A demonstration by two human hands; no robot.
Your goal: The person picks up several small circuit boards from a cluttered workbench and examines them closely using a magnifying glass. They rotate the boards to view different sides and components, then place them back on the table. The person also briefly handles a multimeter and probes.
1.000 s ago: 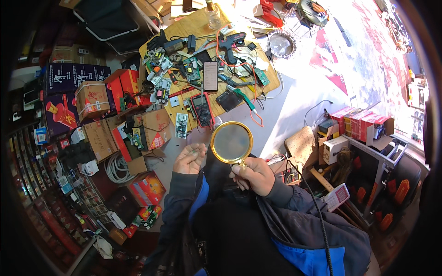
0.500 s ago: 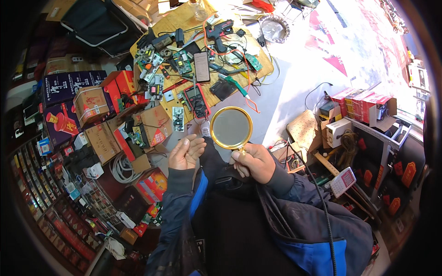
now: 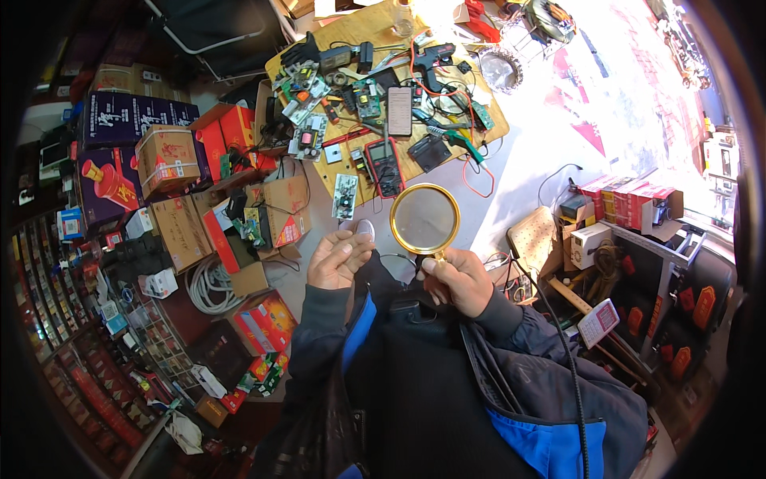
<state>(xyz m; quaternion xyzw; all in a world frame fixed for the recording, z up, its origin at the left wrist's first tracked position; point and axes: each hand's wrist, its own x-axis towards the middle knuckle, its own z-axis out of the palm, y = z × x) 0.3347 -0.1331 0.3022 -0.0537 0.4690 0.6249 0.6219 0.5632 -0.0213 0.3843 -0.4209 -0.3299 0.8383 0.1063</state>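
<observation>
My right hand (image 3: pixel 457 281) is closed around the short handle of a magnifying glass (image 3: pixel 425 219). Its round lens has a gold rim and is held up in front of my body, looking grey and blurred inside. To its left, my left hand (image 3: pixel 341 257) is raised with the fingers curled and the thumb pressed against them. Anything small between those fingers is too hard to make out. Beyond both hands, on a wooden table (image 3: pixel 339 169), lie a red multimeter (image 3: pixel 385 168), a phone (image 3: pixel 400 111) and a white circuit board (image 3: pixel 345 196) at the near edge.
Green circuit boards (image 3: pixel 308 136), a black glue gun (image 3: pixel 435 64) and cables crowd the table. Cardboard boxes (image 3: pixel 179 227) and a coiled hose (image 3: pixel 211 286) stand at left. On the right are a cushioned stool (image 3: pixel 533 237), red boxes (image 3: pixel 630 195) and a calculator (image 3: pixel 598 322).
The whole scene has shifted right and slightly up as the view turned. My left fingers have curled in further against the thumb. The magnifying glass stays in my right hand.
</observation>
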